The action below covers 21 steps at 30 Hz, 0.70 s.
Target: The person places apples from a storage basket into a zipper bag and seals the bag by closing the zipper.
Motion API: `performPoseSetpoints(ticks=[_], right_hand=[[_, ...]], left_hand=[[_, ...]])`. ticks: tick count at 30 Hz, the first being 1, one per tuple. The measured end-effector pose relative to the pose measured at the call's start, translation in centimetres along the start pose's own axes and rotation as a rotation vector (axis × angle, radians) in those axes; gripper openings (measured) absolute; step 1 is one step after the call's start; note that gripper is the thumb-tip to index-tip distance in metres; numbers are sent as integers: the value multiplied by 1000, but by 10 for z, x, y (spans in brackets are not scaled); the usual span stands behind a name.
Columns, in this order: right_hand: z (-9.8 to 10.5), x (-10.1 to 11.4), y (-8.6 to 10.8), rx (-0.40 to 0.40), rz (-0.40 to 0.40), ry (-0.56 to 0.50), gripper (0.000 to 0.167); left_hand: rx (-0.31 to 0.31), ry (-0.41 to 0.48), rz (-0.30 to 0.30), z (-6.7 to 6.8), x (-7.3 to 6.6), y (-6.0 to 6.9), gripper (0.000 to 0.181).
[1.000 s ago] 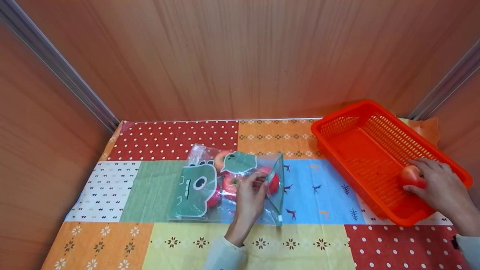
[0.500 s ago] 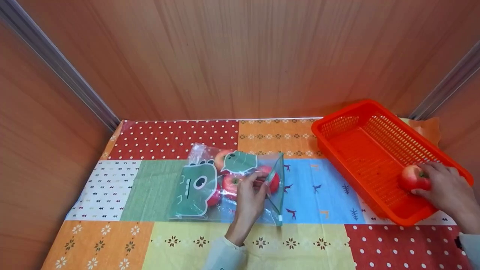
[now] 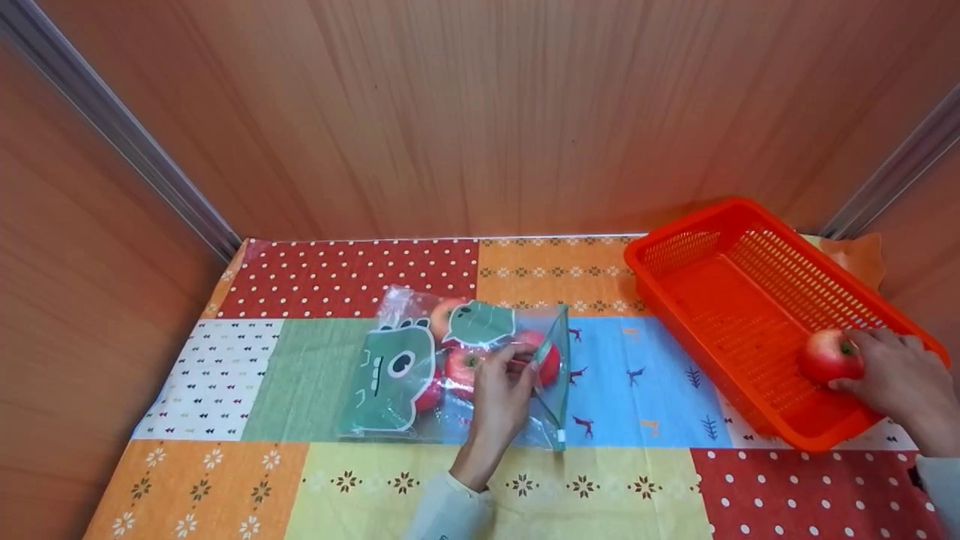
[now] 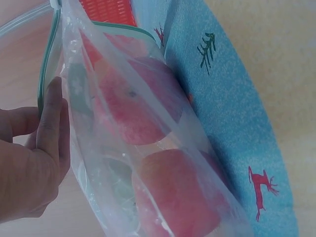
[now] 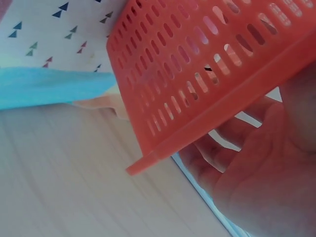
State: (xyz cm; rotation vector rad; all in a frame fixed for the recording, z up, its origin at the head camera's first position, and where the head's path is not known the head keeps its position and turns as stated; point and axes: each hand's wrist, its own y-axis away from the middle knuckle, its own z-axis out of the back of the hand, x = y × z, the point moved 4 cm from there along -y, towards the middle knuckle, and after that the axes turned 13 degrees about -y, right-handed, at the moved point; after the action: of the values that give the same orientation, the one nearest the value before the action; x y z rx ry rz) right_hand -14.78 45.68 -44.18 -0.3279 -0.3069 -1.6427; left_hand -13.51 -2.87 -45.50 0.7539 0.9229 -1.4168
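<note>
So: left hand point(image 3: 501, 394) pinching crinkly, clear bag point(image 3: 478, 325); right hand point(image 3: 904, 381) gripping smooth, round apple point(image 3: 828, 356) inside slotted plastic basket point(image 3: 739, 300).

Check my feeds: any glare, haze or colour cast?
Head view: glossy highlights on the bag, and a reddish cast on the wall near the basket; left wrist view: cloudy plastic veils the apples; right wrist view: faded, fairly soft, with the right hand partly shaded.
</note>
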Motion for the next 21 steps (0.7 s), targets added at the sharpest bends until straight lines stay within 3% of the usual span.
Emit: performPoseSetpoints(ticks=[8,15,21], right_hand=[[-2,-1,-5,70,-33,0,67],[-1,2,-7,36,6,25,64],[-3,3,-11,33,33,74,69]], left_hand=[[-17,-24,-16,0,0,1,21],[2,-11,16,0,1,1,21],[-11,2,-6,0,1,2,21]])
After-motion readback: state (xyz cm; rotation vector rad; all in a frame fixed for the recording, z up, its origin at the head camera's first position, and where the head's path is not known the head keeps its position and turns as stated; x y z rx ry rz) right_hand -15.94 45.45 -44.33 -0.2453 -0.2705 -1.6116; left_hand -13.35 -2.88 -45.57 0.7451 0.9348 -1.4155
